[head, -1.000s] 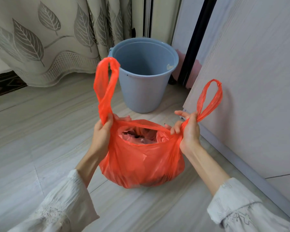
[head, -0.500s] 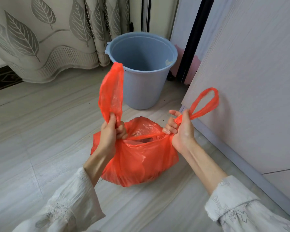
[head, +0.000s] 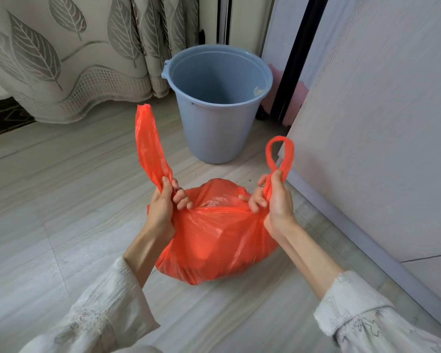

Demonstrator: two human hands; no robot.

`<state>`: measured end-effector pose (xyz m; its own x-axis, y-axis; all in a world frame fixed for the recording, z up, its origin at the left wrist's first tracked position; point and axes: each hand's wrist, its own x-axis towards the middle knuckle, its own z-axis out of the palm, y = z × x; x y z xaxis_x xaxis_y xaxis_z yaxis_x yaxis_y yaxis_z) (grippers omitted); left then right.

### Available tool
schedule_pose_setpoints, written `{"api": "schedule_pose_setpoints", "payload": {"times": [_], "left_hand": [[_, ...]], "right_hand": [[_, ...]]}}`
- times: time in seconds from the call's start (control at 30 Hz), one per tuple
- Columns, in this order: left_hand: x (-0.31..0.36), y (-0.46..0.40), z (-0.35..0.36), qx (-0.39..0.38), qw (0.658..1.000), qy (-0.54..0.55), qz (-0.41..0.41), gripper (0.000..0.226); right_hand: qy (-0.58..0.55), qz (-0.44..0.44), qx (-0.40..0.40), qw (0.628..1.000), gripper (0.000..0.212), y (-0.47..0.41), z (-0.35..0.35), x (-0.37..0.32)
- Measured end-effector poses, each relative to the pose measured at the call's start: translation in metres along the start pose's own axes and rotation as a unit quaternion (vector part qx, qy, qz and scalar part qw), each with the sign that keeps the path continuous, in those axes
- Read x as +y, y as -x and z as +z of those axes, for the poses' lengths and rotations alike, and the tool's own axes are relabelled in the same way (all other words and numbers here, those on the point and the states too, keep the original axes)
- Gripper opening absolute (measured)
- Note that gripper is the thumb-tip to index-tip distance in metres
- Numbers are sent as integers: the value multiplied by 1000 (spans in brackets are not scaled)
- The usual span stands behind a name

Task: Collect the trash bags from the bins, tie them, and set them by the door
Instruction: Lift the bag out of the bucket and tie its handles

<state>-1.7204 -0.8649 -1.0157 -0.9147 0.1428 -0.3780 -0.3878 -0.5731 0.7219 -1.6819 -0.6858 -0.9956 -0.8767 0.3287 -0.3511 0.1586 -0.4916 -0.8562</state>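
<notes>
A full orange trash bag [head: 214,240] rests on the pale floor in the middle of the view. My left hand [head: 163,207] grips the base of its left handle [head: 148,141], which stands up as a flat strip. My right hand [head: 275,202] grips the base of the right handle [head: 280,154], a thin upright loop. The bag's mouth is pinched nearly closed between my hands, so its contents are hidden. Behind the bag stands the blue-grey bin [head: 214,123], with no bag inside.
A pale cabinet panel [head: 379,123] with a low plinth runs along the right, close to the bag. A leaf-patterned curtain [head: 61,59] hangs at the back left. A dark rug corner [head: 3,118] lies at the far left. A pink object [head: 294,103] sits behind the bin.
My hands have drawn closer and the bag's mouth, open a second ago, is now pinched nearly closed. The bag has settled lower on the floor.
</notes>
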Motion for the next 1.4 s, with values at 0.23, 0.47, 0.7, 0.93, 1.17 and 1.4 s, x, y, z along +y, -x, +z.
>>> {"api": "schedule_pose_setpoints", "payload": {"times": [0.23,0.47,0.7,0.93,1.17,1.4], "left_hand": [[-3,10,9,-44,988,-147,-3,35],[-7,13,12,-42,985,-157,-59,30],[-11,12,7,-88,975,-191,-79,30],[-8,19,10,-169,940,-286,-76,39],[-4,19,10,-158,939,-287,-102,44],[-10,22,17,-181,877,-441,-66,44]], "right_hand": [[76,7,-71,995,36,9,10,-1],[189,49,-93,976,24,12,10,5],[241,41,-31,969,22,11,3,13],[253,115,-10,961,19,9,0,16],[250,161,-85,951,24,7,-1,8],[307,150,-128,931,61,13,5,8]]}}
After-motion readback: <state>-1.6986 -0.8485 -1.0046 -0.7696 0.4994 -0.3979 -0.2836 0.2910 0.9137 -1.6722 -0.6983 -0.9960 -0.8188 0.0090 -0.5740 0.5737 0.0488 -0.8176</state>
